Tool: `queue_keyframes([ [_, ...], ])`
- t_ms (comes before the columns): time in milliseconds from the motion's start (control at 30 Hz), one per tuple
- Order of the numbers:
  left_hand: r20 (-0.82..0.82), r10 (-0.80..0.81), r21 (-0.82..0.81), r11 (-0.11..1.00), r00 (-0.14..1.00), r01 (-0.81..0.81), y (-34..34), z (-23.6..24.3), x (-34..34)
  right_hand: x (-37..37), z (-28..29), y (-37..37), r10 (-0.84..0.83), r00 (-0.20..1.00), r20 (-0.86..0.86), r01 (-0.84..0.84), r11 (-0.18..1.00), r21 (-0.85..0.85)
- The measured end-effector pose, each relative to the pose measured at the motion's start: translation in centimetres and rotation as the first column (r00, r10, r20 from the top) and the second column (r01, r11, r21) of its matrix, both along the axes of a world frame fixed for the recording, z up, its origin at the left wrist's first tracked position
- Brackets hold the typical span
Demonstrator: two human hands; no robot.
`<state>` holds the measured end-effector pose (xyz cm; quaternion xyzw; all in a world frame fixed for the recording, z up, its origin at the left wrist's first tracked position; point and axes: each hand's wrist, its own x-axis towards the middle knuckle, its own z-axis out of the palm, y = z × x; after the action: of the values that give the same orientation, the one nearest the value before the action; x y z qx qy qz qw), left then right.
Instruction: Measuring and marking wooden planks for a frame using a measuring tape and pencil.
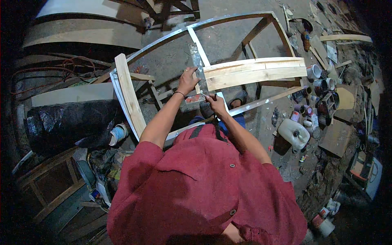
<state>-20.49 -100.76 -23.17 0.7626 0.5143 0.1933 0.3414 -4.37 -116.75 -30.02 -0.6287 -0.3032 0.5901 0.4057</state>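
A flat metal square (200, 67) lies along the left ends of two pale wooden boards (255, 74), which rest side by side across a frame. My left hand (188, 81) is closed on the square's left side, fingers toward the blade. My right hand (217, 103) is closed near the blade's near end, around a thin dark thing, perhaps a pencil, too small to be sure. Beneath the boards stands the wooden frame (161, 40) with a curved far rail and white-edged bars. Another pale board (130, 98) lies along its left end.
On the right floor are a white plastic jug (294, 134), several paint cans (313, 72) and scraps of wood. A roll wrapped in black plastic (71, 124) lies at the left. My feet are beside the frame's near rail (265, 100). Curved panels (81, 36) stand at the far left.
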Motion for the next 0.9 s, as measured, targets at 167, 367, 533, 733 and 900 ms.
queue_keyframes([
  [167,-0.028,0.009,0.007,1.000,1.000,-0.009,0.0,0.0,0.0,-0.1,-0.1,0.0,-0.014,1.000,-0.016,0.014,1.000,0.025],
  [367,-0.047,0.025,0.007,1.000,0.999,-0.025,0.0,0.2,0.1,-0.2,0.8,-0.1,-0.037,0.999,0.004,0.037,0.999,0.005],
  [533,-0.024,0.040,0.018,0.999,0.999,-0.039,-0.3,0.3,0.2,-0.4,0.2,0.0,-0.045,0.999,-0.009,0.045,0.999,-0.016],
  [733,-0.009,0.045,-0.003,0.999,0.999,-0.045,-0.4,-0.2,0.2,-0.1,-0.1,-0.1,-0.013,0.999,0.044,0.015,1.000,-0.026],
  [900,0.011,0.068,-0.062,0.996,0.998,-0.067,-0.3,-0.3,0.1,0.1,0.2,0.1,0.018,0.996,0.091,-0.018,1.000,-0.007],
])
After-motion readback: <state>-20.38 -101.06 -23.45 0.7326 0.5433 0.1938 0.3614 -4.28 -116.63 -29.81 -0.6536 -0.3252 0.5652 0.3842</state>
